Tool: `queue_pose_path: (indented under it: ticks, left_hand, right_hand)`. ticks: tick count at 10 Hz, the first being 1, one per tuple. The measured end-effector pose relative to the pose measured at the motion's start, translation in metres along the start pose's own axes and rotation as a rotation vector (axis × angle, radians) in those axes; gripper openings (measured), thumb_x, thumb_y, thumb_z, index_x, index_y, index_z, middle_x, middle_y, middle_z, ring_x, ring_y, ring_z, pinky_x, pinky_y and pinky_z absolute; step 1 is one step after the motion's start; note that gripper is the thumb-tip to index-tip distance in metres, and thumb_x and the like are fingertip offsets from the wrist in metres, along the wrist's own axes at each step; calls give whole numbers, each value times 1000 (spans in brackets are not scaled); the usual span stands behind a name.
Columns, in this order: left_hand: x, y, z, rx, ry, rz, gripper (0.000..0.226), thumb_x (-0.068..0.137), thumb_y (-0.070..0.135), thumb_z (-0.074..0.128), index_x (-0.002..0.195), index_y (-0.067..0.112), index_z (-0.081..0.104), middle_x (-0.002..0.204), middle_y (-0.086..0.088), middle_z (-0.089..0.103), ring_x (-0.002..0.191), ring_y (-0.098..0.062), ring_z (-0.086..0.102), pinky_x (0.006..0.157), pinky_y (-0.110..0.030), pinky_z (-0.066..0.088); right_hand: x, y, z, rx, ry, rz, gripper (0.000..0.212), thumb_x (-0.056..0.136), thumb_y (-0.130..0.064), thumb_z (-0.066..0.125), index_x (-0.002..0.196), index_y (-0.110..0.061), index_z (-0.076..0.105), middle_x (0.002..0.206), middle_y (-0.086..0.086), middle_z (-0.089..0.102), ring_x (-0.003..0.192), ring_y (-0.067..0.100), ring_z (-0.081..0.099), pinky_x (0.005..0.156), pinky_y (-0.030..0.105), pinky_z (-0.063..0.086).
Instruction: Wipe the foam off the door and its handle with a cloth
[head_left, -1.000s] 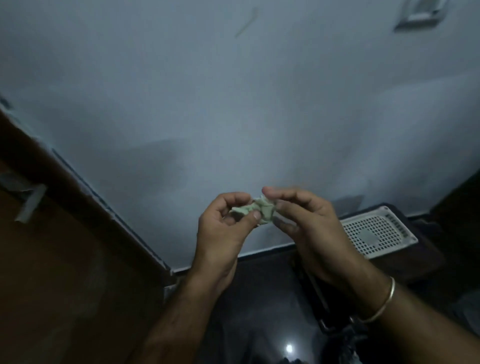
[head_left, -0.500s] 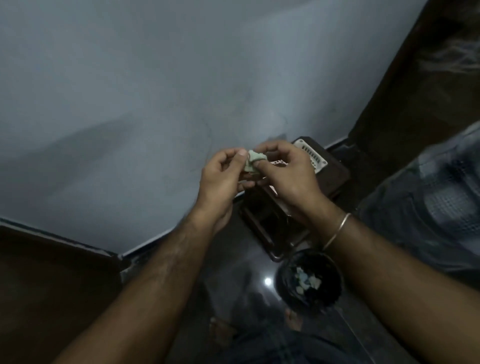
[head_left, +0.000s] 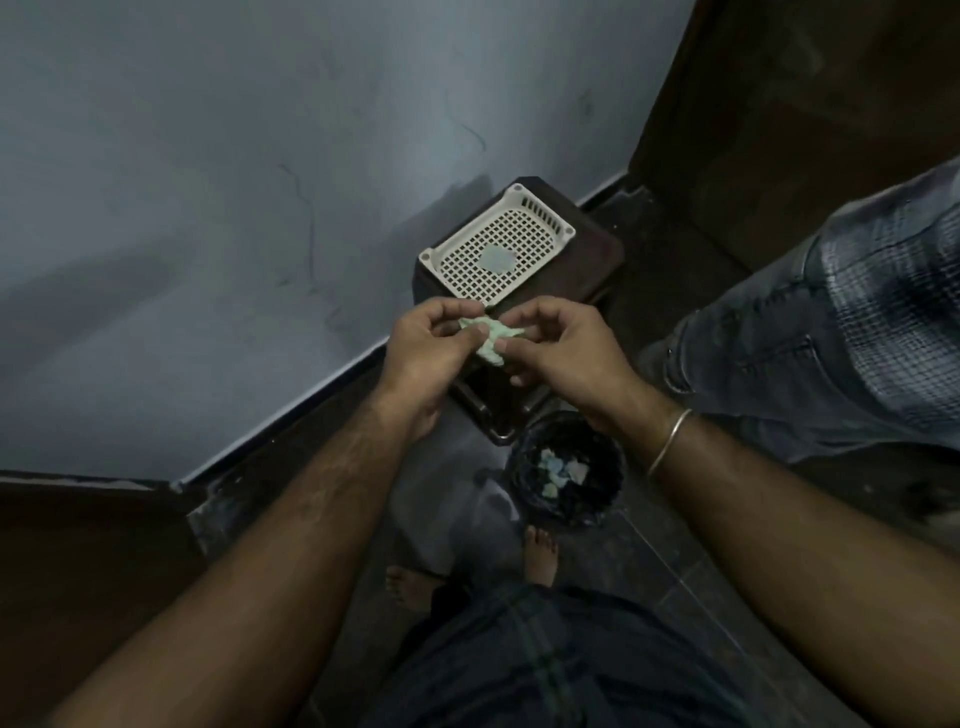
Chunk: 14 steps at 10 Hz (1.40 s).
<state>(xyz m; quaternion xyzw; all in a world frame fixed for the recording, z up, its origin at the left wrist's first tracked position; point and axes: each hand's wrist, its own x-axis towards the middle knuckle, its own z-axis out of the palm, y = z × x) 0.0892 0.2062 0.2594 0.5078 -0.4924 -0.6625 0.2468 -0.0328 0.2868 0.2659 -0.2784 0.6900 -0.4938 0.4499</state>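
Wall (head_left: 208, 208) fills the left, pale grey and scuffed. Left hand (head_left: 421, 358) pinches a small crumpled pale green cloth (head_left: 491, 343) with thumb and curled fingers; right hand (head_left: 566, 348) pinches its other side. Behind them, a white mesh tray (head_left: 498, 244) on a dark stool (head_left: 597, 254). Below, a dark bin (head_left: 566, 473); far right, someone's jeans leg (head_left: 831, 322)
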Motion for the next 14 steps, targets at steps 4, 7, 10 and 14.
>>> queue_pose_path:
  ticks: [4,7,10,14]
  left_hand:
    - [12,-56,28,546,-237,-7,25,87,17,69,110,24,71,101,3,73,91,-12,70,70,-16,55]
    - [9,-81,62,912,-388,41,42,92,20,63,133,26,60,126,0,68,114,-12,61,88,-16,40]
    - [22,-116,74,979,-429,-16,41,94,20,61,135,20,59,130,-2,66,118,-14,61,91,-19,42]
    - [12,-133,64,971,-326,9,38,93,21,57,131,19,62,127,-2,67,116,-17,61,83,-16,37]
  right_hand:
    - [-3,75,-30,-230,171,151,12,74,-8,72,78,-17,66,71,8,72,65,25,72,65,51,61]
    - [-12,142,-81,-613,271,143,14,77,-12,65,78,-26,68,72,-12,63,63,0,55,53,9,37]
    - [18,210,-110,-640,121,418,40,77,-10,74,116,-15,72,119,7,71,109,24,65,84,18,42]
    - [9,196,-80,-700,77,139,36,89,-25,65,124,-16,65,122,5,68,114,23,62,99,29,46]
